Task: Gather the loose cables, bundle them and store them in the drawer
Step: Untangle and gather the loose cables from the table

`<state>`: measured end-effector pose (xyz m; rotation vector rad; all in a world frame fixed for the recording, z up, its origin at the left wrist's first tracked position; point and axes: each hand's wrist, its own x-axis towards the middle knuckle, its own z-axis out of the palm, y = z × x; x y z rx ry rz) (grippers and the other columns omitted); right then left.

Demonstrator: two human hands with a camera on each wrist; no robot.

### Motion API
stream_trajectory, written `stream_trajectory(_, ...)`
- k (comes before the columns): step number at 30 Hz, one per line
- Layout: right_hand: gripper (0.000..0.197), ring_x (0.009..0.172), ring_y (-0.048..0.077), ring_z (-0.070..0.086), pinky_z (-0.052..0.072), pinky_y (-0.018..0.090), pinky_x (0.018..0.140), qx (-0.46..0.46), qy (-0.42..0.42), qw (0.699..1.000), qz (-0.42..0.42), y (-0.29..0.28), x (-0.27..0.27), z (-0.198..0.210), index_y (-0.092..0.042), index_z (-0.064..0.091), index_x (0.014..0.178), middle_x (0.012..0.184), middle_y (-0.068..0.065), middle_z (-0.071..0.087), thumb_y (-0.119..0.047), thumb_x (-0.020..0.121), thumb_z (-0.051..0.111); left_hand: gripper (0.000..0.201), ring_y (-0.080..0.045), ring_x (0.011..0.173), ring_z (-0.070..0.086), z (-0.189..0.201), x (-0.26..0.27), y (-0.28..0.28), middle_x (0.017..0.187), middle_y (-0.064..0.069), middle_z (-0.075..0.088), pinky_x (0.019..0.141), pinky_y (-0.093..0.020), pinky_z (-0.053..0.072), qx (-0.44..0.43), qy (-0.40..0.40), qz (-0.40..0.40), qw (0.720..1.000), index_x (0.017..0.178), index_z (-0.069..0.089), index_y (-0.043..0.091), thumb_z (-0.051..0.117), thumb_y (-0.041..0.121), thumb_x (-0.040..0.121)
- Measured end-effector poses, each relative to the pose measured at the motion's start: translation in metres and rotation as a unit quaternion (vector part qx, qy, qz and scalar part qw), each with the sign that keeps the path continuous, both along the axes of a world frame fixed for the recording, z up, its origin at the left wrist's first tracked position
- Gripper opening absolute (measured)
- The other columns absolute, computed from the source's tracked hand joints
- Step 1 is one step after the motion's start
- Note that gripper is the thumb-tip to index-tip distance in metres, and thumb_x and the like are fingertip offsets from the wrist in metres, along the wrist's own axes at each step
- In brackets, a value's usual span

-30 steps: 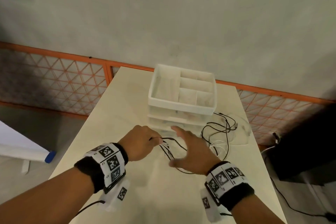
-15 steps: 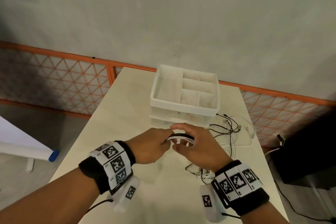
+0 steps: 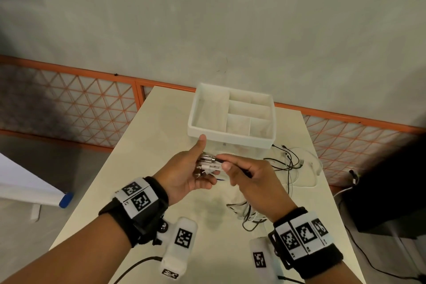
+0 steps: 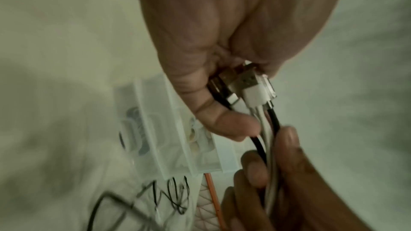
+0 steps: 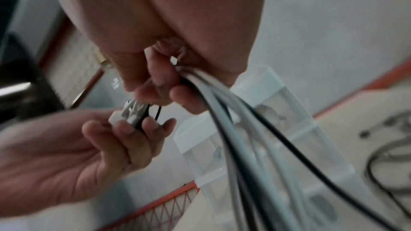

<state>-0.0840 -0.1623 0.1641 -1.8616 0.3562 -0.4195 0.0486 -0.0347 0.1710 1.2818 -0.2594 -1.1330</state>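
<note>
My left hand holds the plug ends of several black and white cables, palm up with the thumb raised. In the left wrist view the plugs lie bunched under its curled fingers. My right hand grips the same cables just beside the plugs, and the strands hang down from it to a loose heap on the table. The white drawer unit stands right behind both hands, its top tray divided into compartments; the drawers below are translucent and closed.
More loose black and white cables lie on the table right of the drawer unit. An orange mesh fence runs behind the table. A dark object stands off the right edge.
Both hands rose and met in front of the drawer unit. The left hand turned palm up with the plug ends gathered in it, and the right hand closed on the cables beside them.
</note>
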Motion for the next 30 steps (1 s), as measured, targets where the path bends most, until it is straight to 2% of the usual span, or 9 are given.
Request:
stream_trajectory(3,0.027,0.049,-0.004,0.055,0.038,0.006,0.052,-0.037,0.019,0.999,0.022,0.005,0.002,-0.002,-0.023,0.071,0.121,0.059,-0.026,0.065,-0.014,0.098,0.062,0.067,-0.026,0.061,0.062,0.004,0.0,-0.005,0.075,-0.018,0.065,0.053,-0.029,0.054,0.018,-0.074,-0.016,0.997,0.106,0.064,-0.009,0.043,0.054,0.096)
stream_trajectory(6,0.025,0.058,-0.003,0.058,0.042,0.007,0.06,-0.02,-0.01,1.0,0.006,0.008,0.001,-0.001,-0.023,0.073,0.118,0.063,-0.024,0.067,-0.014,0.096,0.064,0.055,-0.031,0.063,0.066,0.009,0.002,-0.004,0.074,-0.018,0.068,0.054,-0.032,0.056,0.004,-0.029,0.009,1.0,0.1,0.064,0.0,0.043,0.051,0.098)
stream_trajectory(10,0.029,0.063,0.001,0.061,0.048,0.017,0.061,-0.021,-0.007,1.0,0.022,0.01,-0.004,-0.002,-0.032,0.069,0.121,0.072,-0.013,0.07,-0.022,0.094,0.066,0.055,-0.034,0.066,0.069,0.007,0.006,0.002,0.08,-0.021,0.07,0.053,-0.033,0.057,0.014,0.028,0.005,1.0,0.107,0.067,-0.003,0.044,0.046,0.1)
stream_trajectory(13,0.026,0.06,0.009,0.063,0.053,0.029,0.06,-0.055,0.029,0.997,0.043,0.012,-0.002,-0.002,-0.028,0.06,0.119,0.077,-0.007,0.073,-0.021,0.095,0.067,0.045,-0.029,0.06,0.064,0.007,-0.001,0.0,0.07,-0.02,0.065,0.052,-0.03,0.054,0.038,-0.025,-0.031,0.999,0.105,0.065,-0.003,0.042,0.035,0.102)
stream_trajectory(17,0.022,0.081,0.015,0.073,0.056,0.029,0.081,-0.064,-0.002,0.996,0.054,0.016,0.0,-0.003,-0.013,0.056,0.11,0.082,-0.001,0.076,-0.013,0.093,0.069,0.043,-0.023,0.055,0.052,0.007,-0.009,-0.006,0.063,-0.015,0.056,0.044,-0.025,0.041,0.058,-0.101,-0.068,0.991,0.102,0.065,-0.001,0.04,0.034,0.103)
stream_trajectory(19,0.019,0.081,0.016,0.072,0.056,0.03,0.079,-0.064,-0.024,0.997,0.034,0.017,0.0,-0.003,-0.013,0.059,0.107,0.083,0.001,0.076,-0.014,0.092,0.071,0.04,-0.022,0.052,0.051,0.008,-0.008,-0.008,0.059,-0.013,0.057,0.04,-0.023,0.036,0.072,-0.097,-0.056,0.991,0.095,0.064,0.004,0.041,0.036,0.102)
stream_trajectory(23,0.011,0.068,0.005,0.066,0.048,0.015,0.066,-0.076,-0.037,0.996,0.019,0.017,-0.002,-0.006,-0.01,0.066,0.097,0.076,-0.006,0.073,-0.012,0.09,0.074,0.031,-0.026,0.047,0.055,0.008,-0.006,-0.005,0.059,-0.014,0.06,0.036,-0.021,0.037,0.079,-0.047,-0.037,0.995,0.092,0.058,0.006,0.046,0.034,0.099)
stream_trajectory(26,0.007,0.06,0.004,0.06,0.042,0.013,0.059,-0.126,-0.043,0.991,0.0,0.016,-0.001,-0.01,-0.011,0.07,0.092,0.07,-0.015,0.069,-0.013,0.088,0.076,0.033,-0.024,0.05,0.055,0.011,-0.007,-0.007,0.059,-0.013,0.059,0.043,-0.026,0.048,0.063,-0.027,-0.034,0.997,0.09,0.06,0.005,0.051,0.036,0.097)
stream_trajectory(30,0.018,0.077,0.007,0.07,0.055,0.023,0.068,-0.163,-0.049,0.985,-0.013,0.016,0.0,-0.012,-0.015,0.067,0.105,0.085,-0.01,0.074,-0.012,0.089,0.074,0.046,-0.015,0.065,0.066,0.011,-0.007,-0.009,0.081,-0.009,0.07,0.06,-0.027,0.056,0.044,-0.096,-0.061,0.993,0.099,0.064,0.003,0.066,0.048,0.087)
